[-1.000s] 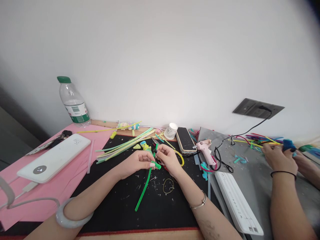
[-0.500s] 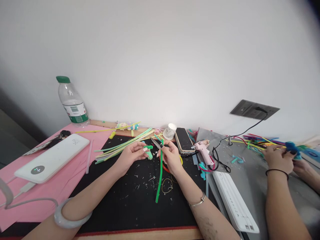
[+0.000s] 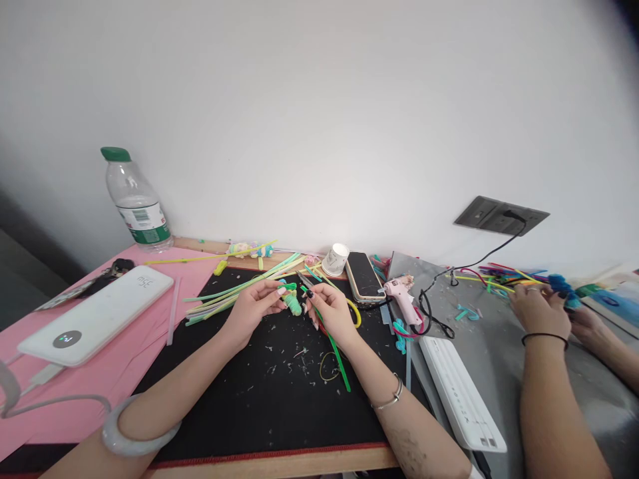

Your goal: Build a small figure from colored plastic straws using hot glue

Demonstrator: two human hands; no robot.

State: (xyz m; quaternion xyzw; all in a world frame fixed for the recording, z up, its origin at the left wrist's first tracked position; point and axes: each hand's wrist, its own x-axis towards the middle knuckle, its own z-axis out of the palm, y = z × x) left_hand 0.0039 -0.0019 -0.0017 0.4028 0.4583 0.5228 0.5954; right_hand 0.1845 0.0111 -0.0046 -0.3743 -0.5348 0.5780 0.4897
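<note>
My left hand [image 3: 254,307] pinches a small light-green fuzzy piece with a short green stub [image 3: 293,301] above the black mat [image 3: 259,392]. My right hand [image 3: 332,311] is closed on small scissors [image 3: 303,281] and a long green pipe cleaner [image 3: 335,349] that trails down toward my wrist. The two hands sit close together, fingertips almost meeting at the green piece. A jade-coloured bangle is on my left wrist, a thin metal one on my right.
Loose pipe cleaners [image 3: 239,287] lie behind my hands. A paper cup [image 3: 335,259], phone [image 3: 363,276], pink glue gun [image 3: 401,297], white power bank [image 3: 97,313] and water bottle [image 3: 136,203] stand around. Another person's hands [image 3: 542,309] work a blue fuzzy piece at right, beside a white keyboard [image 3: 459,392].
The long green pipe cleaner has come apart from the piece in my left hand, which keeps a short stub. My right hand swung the long length from hanging leftward to trailing rightward.
</note>
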